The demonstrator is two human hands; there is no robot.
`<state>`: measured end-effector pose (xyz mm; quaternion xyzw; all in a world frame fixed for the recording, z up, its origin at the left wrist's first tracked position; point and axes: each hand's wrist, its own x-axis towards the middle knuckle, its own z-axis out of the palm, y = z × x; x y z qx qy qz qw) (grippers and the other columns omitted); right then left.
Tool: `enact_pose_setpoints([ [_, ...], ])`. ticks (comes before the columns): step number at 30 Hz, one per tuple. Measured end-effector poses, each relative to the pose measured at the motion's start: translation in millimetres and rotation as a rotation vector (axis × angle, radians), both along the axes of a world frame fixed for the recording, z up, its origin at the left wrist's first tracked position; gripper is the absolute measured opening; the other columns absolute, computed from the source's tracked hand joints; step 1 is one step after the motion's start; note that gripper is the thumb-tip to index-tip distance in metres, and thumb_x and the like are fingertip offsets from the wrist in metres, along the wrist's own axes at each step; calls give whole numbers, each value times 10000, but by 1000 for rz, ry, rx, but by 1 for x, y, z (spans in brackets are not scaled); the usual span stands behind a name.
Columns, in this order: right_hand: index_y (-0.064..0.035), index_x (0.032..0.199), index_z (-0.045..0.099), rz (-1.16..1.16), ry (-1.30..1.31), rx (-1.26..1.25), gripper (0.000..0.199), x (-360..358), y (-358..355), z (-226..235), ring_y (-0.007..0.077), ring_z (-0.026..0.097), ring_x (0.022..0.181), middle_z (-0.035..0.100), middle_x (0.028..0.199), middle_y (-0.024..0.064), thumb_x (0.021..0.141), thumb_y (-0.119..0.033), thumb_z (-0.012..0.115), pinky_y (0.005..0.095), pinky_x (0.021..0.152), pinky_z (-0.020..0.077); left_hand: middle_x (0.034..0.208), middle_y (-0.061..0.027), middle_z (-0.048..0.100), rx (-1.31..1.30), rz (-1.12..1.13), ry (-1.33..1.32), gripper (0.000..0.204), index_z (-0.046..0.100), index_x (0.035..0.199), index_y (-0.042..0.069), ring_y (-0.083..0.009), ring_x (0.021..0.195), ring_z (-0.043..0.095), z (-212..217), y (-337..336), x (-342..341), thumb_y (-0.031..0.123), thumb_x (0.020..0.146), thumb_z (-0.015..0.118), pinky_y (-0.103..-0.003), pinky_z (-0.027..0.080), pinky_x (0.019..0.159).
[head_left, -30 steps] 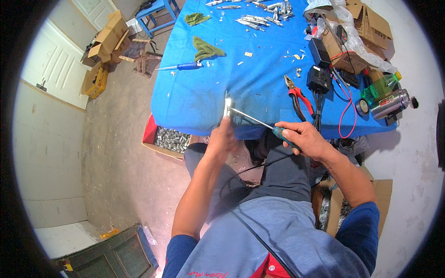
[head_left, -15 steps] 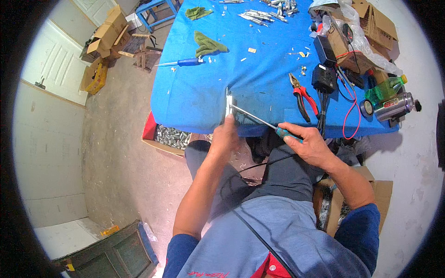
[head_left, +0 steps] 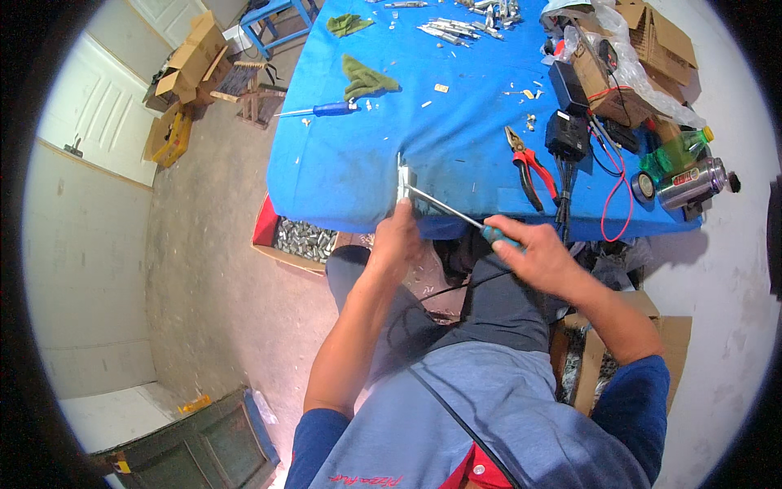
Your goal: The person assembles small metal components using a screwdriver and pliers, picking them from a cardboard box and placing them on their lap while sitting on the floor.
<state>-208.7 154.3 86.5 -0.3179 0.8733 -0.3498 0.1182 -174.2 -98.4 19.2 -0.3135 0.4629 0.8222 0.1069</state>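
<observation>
Near the front edge of the blue-covered table point(head_left: 342, 183), my left hand point(head_left: 397, 236) is closed on the lower end of a small silver metal part point(head_left: 404, 178) with a thin pin at its far end. My right hand point(head_left: 533, 254) is wrapped round the teal handle of a screwdriver point(head_left: 452, 210). The screwdriver's shaft points left and its tip meets the side of the metal part. Red-handled pliers point(head_left: 533, 169) lie to the right of the hands. A second screwdriver point(head_left: 326, 109), blue-handled, lies at the table's left edge.
Green cloths point(head_left: 366, 79) and a pile of similar metal parts point(head_left: 468, 28) lie farther back. At right are black power adapters point(head_left: 567, 134), cables, a green bottle point(head_left: 676, 155) and a metal flask point(head_left: 692, 184). A box of metal pieces point(head_left: 303, 242) stands below the table's left corner.
My right hand has shifted slightly left and up along with the screwdriver. My left hand keeps its hold on the metal part in nearly the same place.
</observation>
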Motion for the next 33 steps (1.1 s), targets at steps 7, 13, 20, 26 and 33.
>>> enact_pose_setpoints([
  [7, 14, 1240, 594, -446, -669, -384, 422, -8, 3, 39, 57, 521, 576, 575, 772, -11, 924, -253, 673, 203, 488, 428, 561, 51, 258, -117, 14, 6, 486, 363, 669, 177, -107, 453, 244, -4, 8, 1, 494, 956, 594, -290, 215, 445],
  [13, 33, 1118, 592, -404, -693, -624, 335, -18, -60, -26, 113, 591, 730, 629, 886, 50, 899, -194, 707, 250, 643, 506, 574, 38, 367, -261, 38, 35, 435, 473, 720, 131, -104, 453, 332, 1, 23, 4, 469, 951, 616, -282, 272, 434],
  [20, 118, 1204, 541, -355, -759, -771, 502, -23, -110, -57, 167, 610, 944, 644, 1051, 144, 842, -170, 736, 306, 808, 515, 614, 24, 482, -596, 68, 326, 525, 630, 800, -3, -67, 528, 419, -4, 45, 12, 481, 988, 551, -262, 320, 458],
  [26, 45, 1161, 565, -276, -684, -775, 375, -29, -108, -37, 116, 592, 855, 623, 970, 61, 835, -53, 722, 270, 774, 508, 688, 34, 515, -592, -25, 380, 469, 625, 845, -1, -48, 628, 444, 0, 42, 16, 448, 975, 588, -241, 338, 534],
  [33, 28, 1153, 598, -119, -646, -640, 374, -71, -100, -18, 116, 598, 829, 636, 999, 61, 803, -61, 695, 278, 762, 507, 700, 8, 557, -609, -199, 297, 382, 630, 828, 4, -76, 635, 465, 17, 25, 16, 372, 922, 665, -259, 372, 558],
])
